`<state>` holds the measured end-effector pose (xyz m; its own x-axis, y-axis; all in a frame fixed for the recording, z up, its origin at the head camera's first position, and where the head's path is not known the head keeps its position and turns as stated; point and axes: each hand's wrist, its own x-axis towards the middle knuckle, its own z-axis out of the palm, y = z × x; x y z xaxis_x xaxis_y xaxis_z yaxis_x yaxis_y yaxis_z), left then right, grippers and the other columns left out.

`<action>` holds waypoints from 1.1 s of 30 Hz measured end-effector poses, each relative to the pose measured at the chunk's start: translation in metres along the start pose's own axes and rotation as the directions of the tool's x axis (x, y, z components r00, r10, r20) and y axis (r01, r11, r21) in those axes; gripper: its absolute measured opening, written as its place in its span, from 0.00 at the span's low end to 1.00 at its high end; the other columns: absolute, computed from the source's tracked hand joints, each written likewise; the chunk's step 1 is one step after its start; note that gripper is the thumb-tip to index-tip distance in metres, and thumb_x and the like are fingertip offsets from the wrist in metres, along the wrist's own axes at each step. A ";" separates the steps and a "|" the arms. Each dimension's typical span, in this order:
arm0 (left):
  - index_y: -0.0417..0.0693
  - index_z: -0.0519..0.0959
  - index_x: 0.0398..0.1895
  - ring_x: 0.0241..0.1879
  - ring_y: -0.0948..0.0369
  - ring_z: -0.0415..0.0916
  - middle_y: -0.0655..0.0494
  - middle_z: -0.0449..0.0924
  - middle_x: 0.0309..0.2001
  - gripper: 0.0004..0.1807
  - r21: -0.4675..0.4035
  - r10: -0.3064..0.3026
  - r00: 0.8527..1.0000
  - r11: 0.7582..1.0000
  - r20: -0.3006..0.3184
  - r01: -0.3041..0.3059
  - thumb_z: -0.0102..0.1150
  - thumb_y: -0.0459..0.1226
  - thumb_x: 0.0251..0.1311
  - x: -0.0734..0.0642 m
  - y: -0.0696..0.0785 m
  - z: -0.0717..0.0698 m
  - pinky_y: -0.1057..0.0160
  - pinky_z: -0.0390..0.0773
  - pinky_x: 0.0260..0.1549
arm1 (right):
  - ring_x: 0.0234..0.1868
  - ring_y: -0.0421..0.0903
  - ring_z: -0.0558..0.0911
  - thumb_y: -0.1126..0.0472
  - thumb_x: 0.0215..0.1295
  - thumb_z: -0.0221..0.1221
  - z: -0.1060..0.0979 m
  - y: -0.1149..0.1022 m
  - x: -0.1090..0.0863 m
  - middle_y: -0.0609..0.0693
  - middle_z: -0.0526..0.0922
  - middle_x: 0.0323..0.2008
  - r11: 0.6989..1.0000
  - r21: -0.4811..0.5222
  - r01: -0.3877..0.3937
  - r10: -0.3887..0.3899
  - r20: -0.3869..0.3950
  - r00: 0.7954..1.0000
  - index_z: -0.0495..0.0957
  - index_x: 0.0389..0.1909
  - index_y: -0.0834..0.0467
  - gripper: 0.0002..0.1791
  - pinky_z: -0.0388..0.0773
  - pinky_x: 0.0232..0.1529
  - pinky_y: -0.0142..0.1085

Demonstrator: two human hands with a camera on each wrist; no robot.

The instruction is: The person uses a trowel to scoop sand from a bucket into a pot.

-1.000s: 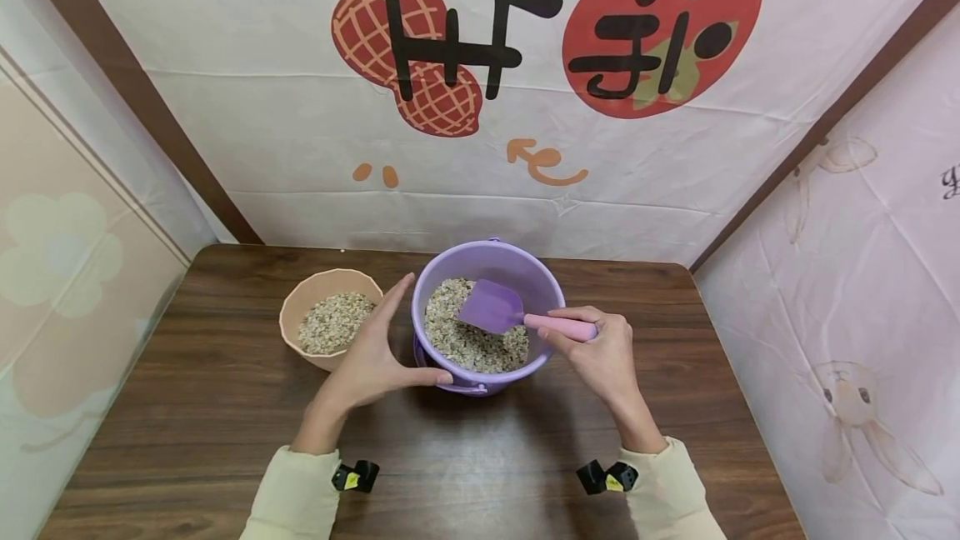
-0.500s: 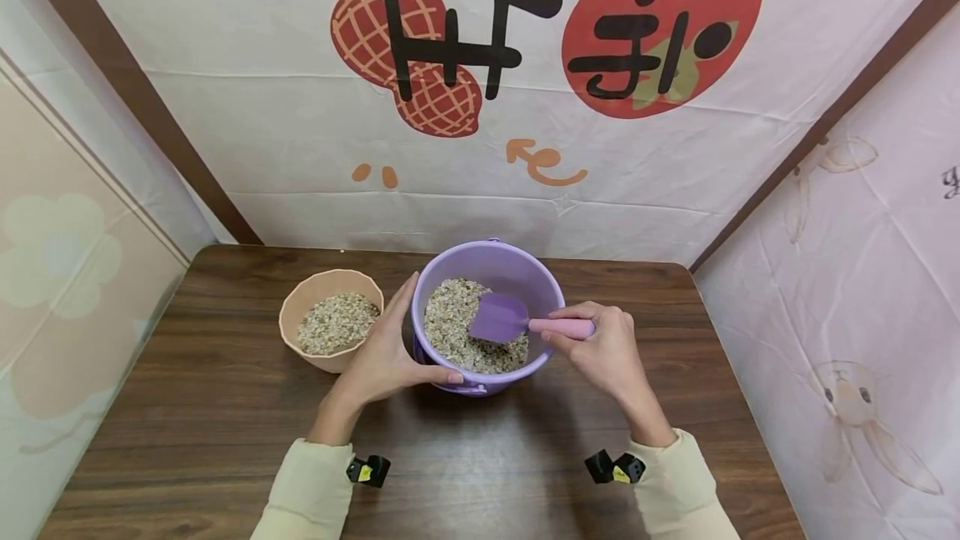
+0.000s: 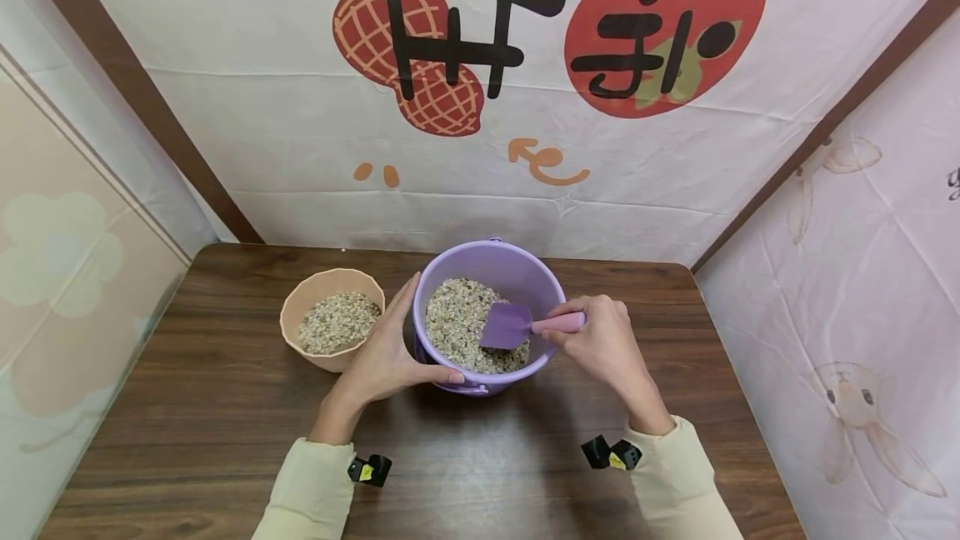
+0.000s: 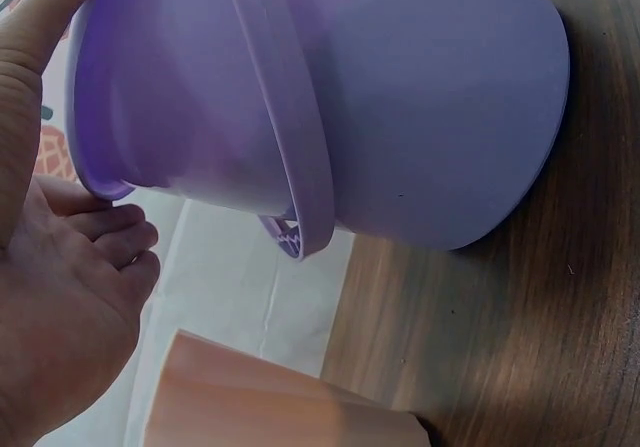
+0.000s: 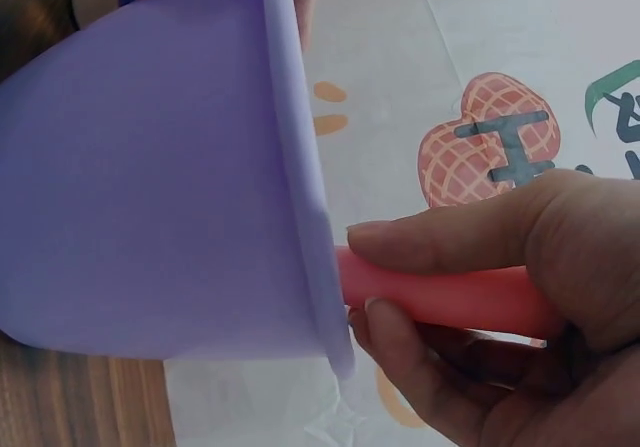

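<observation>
A purple bucket (image 3: 517, 267) holds a layer of pale, speckled grains (image 3: 459, 311) in the head view. My left hand (image 3: 384, 357) steadies it from the left, fingers extended along its side and thumb at the front rim. Seen from the left wrist, the fingertips (image 4: 140, 242) lie right at the rim. My right hand (image 3: 602, 338) pinches the pink handle (image 5: 440, 292) of a small shovel between thumb and fingers. The shovel's purple blade (image 3: 506, 326) is tilted down inside the bucket, its lower edge at the grains.
A peach faceted bowl (image 3: 297, 294) with similar grains stands left of the bucket, close behind my left hand. The bucket's handle (image 4: 300, 157) hangs down its side. A wood-grain table (image 3: 225, 407) meets a printed cloth backdrop (image 3: 300, 157) at its back edge.
The shovel blade has come down and to the right inside the bucket, near the grains. My left hand has moved right, up against the bucket.
</observation>
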<state>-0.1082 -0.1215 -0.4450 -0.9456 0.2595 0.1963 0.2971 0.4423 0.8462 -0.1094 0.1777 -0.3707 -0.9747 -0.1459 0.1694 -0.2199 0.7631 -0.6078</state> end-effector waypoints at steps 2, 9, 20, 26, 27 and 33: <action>0.54 0.45 0.83 0.77 0.50 0.49 0.47 0.49 0.80 0.82 -0.002 -0.001 1.000 1.000 0.001 0.001 0.89 0.58 0.23 0.000 0.000 0.000 0.39 0.54 0.72 | 0.34 0.46 0.85 0.63 0.48 0.78 0.001 -0.002 0.002 0.44 0.89 0.28 1.000 0.006 0.005 -0.005 0.011 1.000 0.91 0.31 0.54 0.08 0.77 0.34 0.40; 0.56 0.45 0.83 0.77 0.51 0.49 0.49 0.49 0.80 0.81 0.004 -0.013 1.000 1.000 0.002 0.013 0.88 0.59 0.23 0.000 -0.002 0.000 0.39 0.54 0.72 | 0.34 0.45 0.84 0.63 0.47 0.78 0.007 -0.005 0.006 0.42 0.89 0.26 0.999 0.050 -0.004 0.002 0.032 0.999 0.92 0.30 0.53 0.08 0.77 0.31 0.39; 0.57 0.45 0.83 0.77 0.52 0.48 0.50 0.49 0.80 0.81 0.001 -0.015 1.000 1.000 -0.002 0.015 0.88 0.59 0.23 0.000 -0.002 0.000 0.39 0.54 0.72 | 0.36 0.43 0.85 0.66 0.48 0.74 0.020 -0.005 0.008 0.37 0.88 0.27 0.974 0.205 -0.091 0.083 0.047 0.995 0.93 0.30 0.48 0.10 0.83 0.30 0.35; 0.57 0.45 0.83 0.77 0.52 0.49 0.51 0.49 0.80 0.81 0.003 -0.014 1.000 1.000 -0.002 0.014 0.88 0.59 0.23 0.000 -0.003 0.000 0.40 0.54 0.72 | 0.35 0.45 0.86 0.64 0.46 0.77 0.024 -0.006 0.008 0.42 0.89 0.27 0.966 0.233 -0.111 0.115 -0.005 0.993 0.92 0.32 0.52 0.10 0.83 0.31 0.37; 0.57 0.45 0.83 0.77 0.52 0.49 0.51 0.49 0.80 0.81 0.003 -0.013 1.000 1.000 -0.002 0.013 0.88 0.59 0.23 0.000 -0.002 0.000 0.40 0.54 0.72 | 0.35 0.45 0.86 0.63 0.46 0.77 0.025 -0.005 0.008 0.42 0.89 0.27 0.964 0.241 -0.111 0.117 -0.011 0.993 0.92 0.32 0.53 0.10 0.83 0.32 0.37; 0.57 0.46 0.83 0.77 0.53 0.49 0.54 0.49 0.80 0.81 -0.010 -0.008 1.000 1.000 -0.001 0.008 0.88 0.59 0.23 0.000 -0.003 0.000 0.41 0.54 0.72 | 0.36 0.42 0.86 0.57 0.47 0.80 0.035 -0.007 0.011 0.39 0.88 0.24 0.944 0.309 -0.116 0.132 -0.029 0.991 0.92 0.32 0.51 0.10 0.80 0.35 0.38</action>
<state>-0.1094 -0.1225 -0.4471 -0.9482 0.2547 0.1899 0.2878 0.4358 0.8528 -0.1195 0.1485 -0.3917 -0.9935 -0.0259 0.1105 -0.1067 0.5430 -0.8329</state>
